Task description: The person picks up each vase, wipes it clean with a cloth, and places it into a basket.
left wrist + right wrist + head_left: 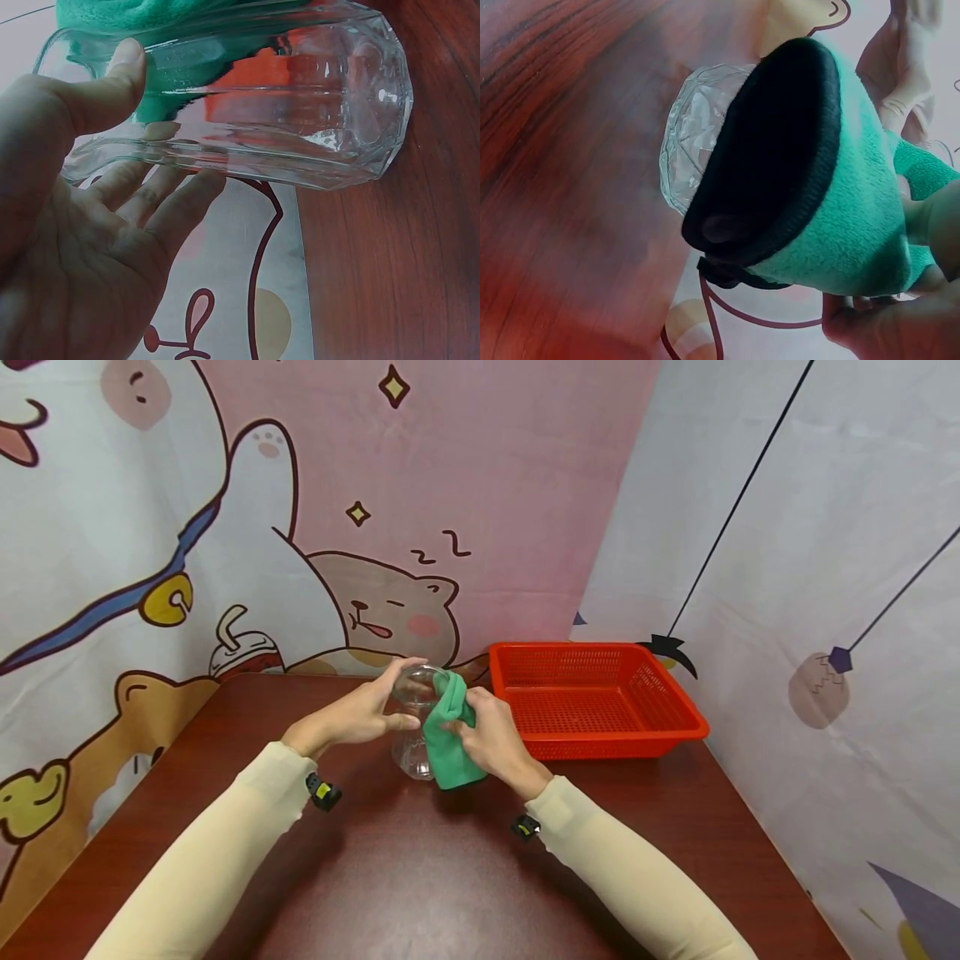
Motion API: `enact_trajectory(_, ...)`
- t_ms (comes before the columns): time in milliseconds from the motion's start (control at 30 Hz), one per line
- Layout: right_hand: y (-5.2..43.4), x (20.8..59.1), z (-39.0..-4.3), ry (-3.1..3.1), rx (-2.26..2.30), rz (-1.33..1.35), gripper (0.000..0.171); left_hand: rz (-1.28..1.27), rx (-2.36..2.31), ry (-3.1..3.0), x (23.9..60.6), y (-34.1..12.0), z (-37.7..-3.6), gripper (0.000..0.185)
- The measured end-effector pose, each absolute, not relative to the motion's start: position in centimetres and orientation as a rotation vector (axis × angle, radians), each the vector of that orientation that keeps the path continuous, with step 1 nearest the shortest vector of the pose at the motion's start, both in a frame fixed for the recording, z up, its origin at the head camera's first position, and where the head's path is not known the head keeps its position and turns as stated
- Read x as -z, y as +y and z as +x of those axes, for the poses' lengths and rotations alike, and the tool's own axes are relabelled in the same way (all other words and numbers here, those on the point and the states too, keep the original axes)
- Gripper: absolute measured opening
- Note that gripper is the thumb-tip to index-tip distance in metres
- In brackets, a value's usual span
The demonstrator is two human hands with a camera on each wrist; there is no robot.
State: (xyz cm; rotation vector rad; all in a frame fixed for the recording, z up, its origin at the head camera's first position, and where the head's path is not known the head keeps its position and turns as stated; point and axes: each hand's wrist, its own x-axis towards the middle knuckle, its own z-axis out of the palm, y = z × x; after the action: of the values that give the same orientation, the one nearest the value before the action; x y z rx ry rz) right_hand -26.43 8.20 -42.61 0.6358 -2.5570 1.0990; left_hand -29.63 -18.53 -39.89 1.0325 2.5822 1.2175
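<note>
Two hands are working on one clear glass jar (415, 727), which is being held just above the desk (420, 877), left of the red basket (592, 697). The left hand (360, 714) is curling thumb and fingers around the jar's upper part, steadying it. The right hand (491, 739) is clutching a green cloth (448, 735) against the jar's side and rim (wiping seems to be the step underway). Next, I judge, the cloth needs working around the glass while the left grip is staying firm.
</note>
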Motion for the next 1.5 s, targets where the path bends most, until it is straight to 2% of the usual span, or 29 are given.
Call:
enact_trajectory(300,8.3,43.2,-26.2,-2.654,-0.942,0.710,0.017,1.045,-1.261,2.538,40.0,-18.3,-29.8,0.092)
enact_trajectory(533,8.8,44.5,-26.8,-2.672,-0.829,0.797,0.019,1.053,-1.277,2.517,39.9,-18.3,-29.8,0.090)
enact_trajectory(900,10.0,50.6,-30.2,-2.675,-0.763,0.836,0.020,1.017,-1.246,2.529,39.8,-18.2,-29.6,0.091)
enact_trajectory(1167,10.0,51.0,-30.3,-2.725,-0.740,0.853,0.020,1.017,-1.226,2.553,39.7,-18.4,-29.6,0.091)
enact_trajectory(1500,10.4,53.4,-31.3,-2.769,-0.710,0.843,0.026,1.029,-1.260,2.529,39.8,-18.5,-29.4,0.090)
